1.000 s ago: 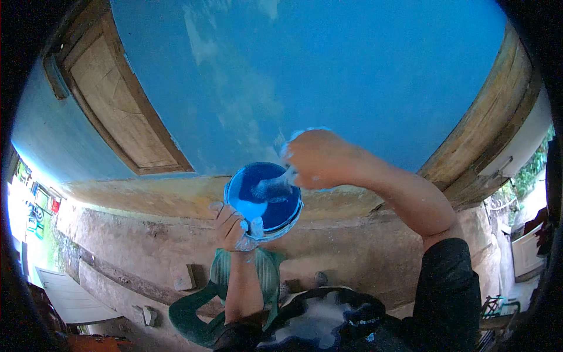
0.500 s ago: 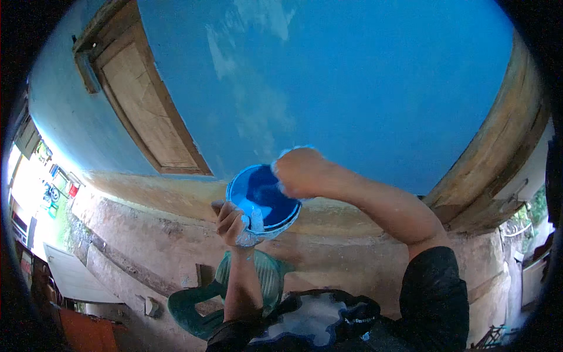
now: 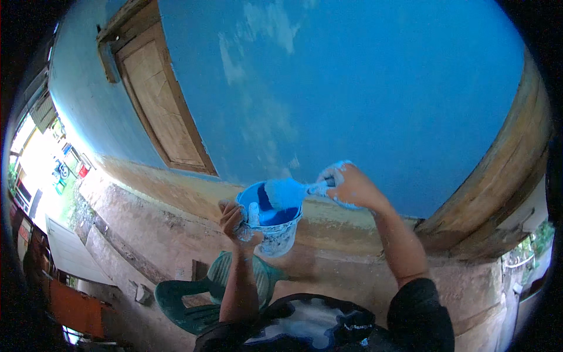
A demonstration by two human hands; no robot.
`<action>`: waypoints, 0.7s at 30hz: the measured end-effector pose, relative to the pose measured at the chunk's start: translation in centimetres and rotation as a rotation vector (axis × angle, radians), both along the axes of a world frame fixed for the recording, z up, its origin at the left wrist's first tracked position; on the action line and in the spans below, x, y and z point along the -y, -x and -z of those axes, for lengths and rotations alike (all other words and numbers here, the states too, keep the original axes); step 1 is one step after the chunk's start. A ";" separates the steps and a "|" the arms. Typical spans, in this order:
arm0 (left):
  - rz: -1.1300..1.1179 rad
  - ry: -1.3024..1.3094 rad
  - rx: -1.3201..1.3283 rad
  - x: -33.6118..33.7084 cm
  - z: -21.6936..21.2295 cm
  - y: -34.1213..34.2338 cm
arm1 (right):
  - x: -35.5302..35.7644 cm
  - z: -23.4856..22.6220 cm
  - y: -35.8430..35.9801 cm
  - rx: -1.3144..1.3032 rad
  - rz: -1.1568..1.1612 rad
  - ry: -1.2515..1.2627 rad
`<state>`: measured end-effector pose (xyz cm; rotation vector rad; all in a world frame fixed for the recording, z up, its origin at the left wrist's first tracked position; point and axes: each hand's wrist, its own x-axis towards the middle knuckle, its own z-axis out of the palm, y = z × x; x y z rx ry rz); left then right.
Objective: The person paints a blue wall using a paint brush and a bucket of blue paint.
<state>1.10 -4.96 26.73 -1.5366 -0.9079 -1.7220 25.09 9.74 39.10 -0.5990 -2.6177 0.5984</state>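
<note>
My left hand (image 3: pixel 236 223) grips the left rim of a paint bucket (image 3: pixel 278 239), its thumb over the edge. Streaks of blue paint cover the bucket's pale outside, and its inside is deep blue. Above the bucket's mouth, my right hand (image 3: pixel 347 185) is closed on the handle of a paintbrush (image 3: pixel 285 193). The brush lies nearly level, its wide bristles coated in light blue and pointing left. Paint is smeared over the fingers of both hands. Beyond the bucket rises a blue wall (image 3: pixel 375 100) with paler, patchy areas left of its middle.
A wooden shutter or door (image 3: pixel 164 100) is set in the wall at left. A green plastic chair (image 3: pixel 185 308) stands below my left forearm. Along the wall's foot runs a bare tan base (image 3: pixel 334 229). A brown curved post (image 3: pixel 498 182) bounds the right side.
My right hand has lifted out of the bucket's mouth and moved right, bringing the loaded brush into view. The bucket sits slightly lower and more upright, still in my left hand.
</note>
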 end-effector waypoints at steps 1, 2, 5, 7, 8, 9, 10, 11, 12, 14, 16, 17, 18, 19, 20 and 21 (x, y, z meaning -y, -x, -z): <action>-0.069 0.067 -0.024 0.1 0.4 0.0 | -0.4 1.0 -0.6 0.004 0.048 0.024; -0.112 0.106 -0.039 -0.1 1.0 -0.2 | -0.9 2.1 -0.9 0.023 0.092 0.052; -0.063 0.124 0.032 -0.3 2.6 -1.1 | -2.3 5.7 -2.1 -0.220 0.057 0.313; -0.043 0.177 0.111 -0.4 3.4 -1.7 | -3.0 8.6 -2.4 -0.172 0.068 0.295; -0.052 0.198 0.140 -0.5 3.6 -1.9 | -3.1 10.1 -2.5 -0.187 0.041 0.277; -0.061 0.219 0.169 -0.7 3.8 -2.0 | -2.9 11.6 -2.0 -0.163 0.050 0.277; -0.066 0.202 0.197 -0.9 3.9 -2.1 | -2.5 13.0 -1.3 -0.318 0.093 0.399; -0.070 0.188 0.224 -1.0 3.9 -2.2 | -2.3 13.9 -1.1 -0.377 0.175 0.527; -0.071 0.176 0.249 -1.0 3.9 -2.1 | -2.0 14.7 -0.7 -0.470 0.134 0.526; -0.063 0.165 0.287 -0.8 3.8 -1.8 | -0.8 16.1 -0.1 -0.568 -0.003 1.155; -0.022 0.266 0.323 -0.3 3.8 -1.1 | -0.2 17.3 1.3 -0.601 0.120 1.223; 0.028 0.325 0.324 0.0 3.8 -0.6 | -0.3 18.0 2.3 -0.678 0.098 1.283; 0.028 0.365 0.339 0.2 3.9 0.0 | -0.7 19.0 3.4 -0.670 0.180 1.278; -0.005 0.370 0.324 0.4 4.0 0.5 | -1.3 20.1 4.5 -0.687 0.308 1.141; -0.012 0.372 0.314 0.4 4.2 1.2 | -2.4 21.5 5.9 -0.701 0.433 0.998; -0.019 0.373 0.304 0.4 4.4 1.8 | -3.7 23.0 7.4 -0.638 0.498 0.739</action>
